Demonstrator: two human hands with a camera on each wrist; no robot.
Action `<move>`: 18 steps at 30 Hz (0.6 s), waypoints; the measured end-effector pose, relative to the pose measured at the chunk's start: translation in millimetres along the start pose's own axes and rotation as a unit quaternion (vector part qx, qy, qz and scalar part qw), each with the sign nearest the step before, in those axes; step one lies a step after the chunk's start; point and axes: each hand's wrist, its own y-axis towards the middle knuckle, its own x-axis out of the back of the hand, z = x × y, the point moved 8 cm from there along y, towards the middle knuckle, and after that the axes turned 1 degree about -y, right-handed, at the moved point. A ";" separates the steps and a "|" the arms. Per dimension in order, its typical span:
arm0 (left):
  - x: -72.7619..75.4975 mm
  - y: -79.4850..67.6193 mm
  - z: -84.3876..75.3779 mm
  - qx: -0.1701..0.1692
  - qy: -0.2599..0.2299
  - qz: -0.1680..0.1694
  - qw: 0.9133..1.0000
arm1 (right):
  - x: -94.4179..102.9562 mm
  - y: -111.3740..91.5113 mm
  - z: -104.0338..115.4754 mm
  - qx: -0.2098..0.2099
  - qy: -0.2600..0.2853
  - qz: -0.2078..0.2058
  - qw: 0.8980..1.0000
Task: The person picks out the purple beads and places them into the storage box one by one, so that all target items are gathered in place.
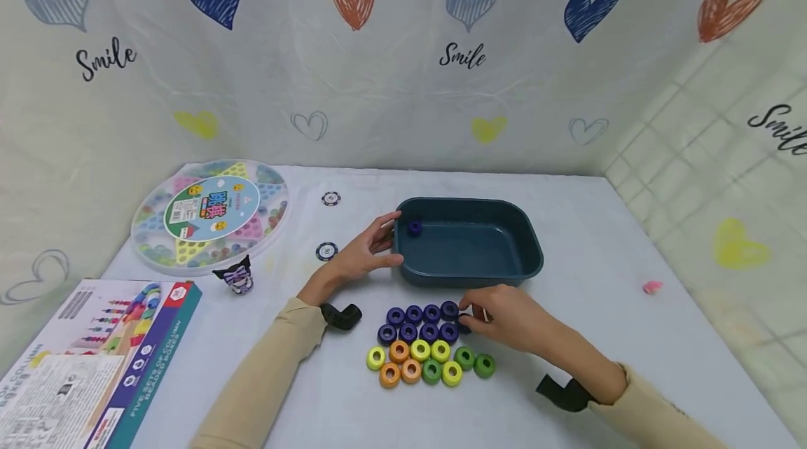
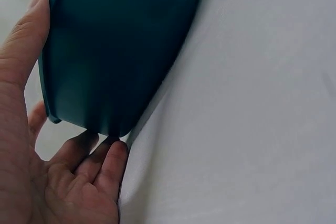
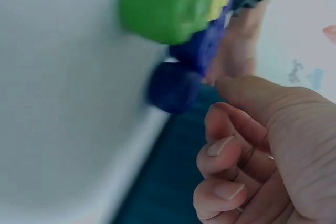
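My left hand (image 1: 362, 253) holds the left end of a dark teal plastic basin (image 1: 469, 275). In the left wrist view, the thumb lies along one side of the basin (image 2: 110, 61) and bent fingers touch its end wall. One purple bead (image 1: 414, 228) is inside at the left. My right hand (image 1: 511, 316) is beside the right end of the purple bead rows (image 1: 429, 333), its fingertips close to the end bead (image 1: 464, 323). In the right wrist view, the fingers are loosely curled, apart from the nearest purple bead (image 3: 173, 87), holding nothing visible.
Yellow (image 1: 420, 349), orange (image 1: 400, 351) and green beads (image 1: 484, 365) lie nearer me. On the left are a round game board (image 1: 151, 225), a boxed bead set (image 1: 157, 351) and a small purple-black figure (image 1: 238, 277). Two chips (image 1: 327, 251) and a pink piece (image 1: 652, 287) lie on the table.
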 end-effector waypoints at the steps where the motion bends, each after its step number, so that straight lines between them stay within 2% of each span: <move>1: 0.4 -0.3 -0.6 -0.001 0.000 0.001 1.000 | -4.0 -0.5 -4.4 -0.009 0.002 0.005 1.000; 7: -2.0 -4.2 -14.5 0.007 -0.009 0.008 1.000 | -20.0 -3.8 -18.8 -0.019 0.041 0.015 0.999; 12: -4.9 -7.3 -26.2 0.013 -0.011 0.012 1.000 | -26.4 -11.8 -27.9 -0.026 0.104 0.043 0.993; 15: -4.4 -6.4 -22.9 0.013 -0.015 0.014 1.000 | -28.8 -20.2 -35.1 -0.032 0.159 0.066 0.985; 18: -2.4 -4.3 -13.2 0.013 -0.012 0.010 1.000 | -30.7 -29.3 -42.4 -0.033 0.204 0.087 0.975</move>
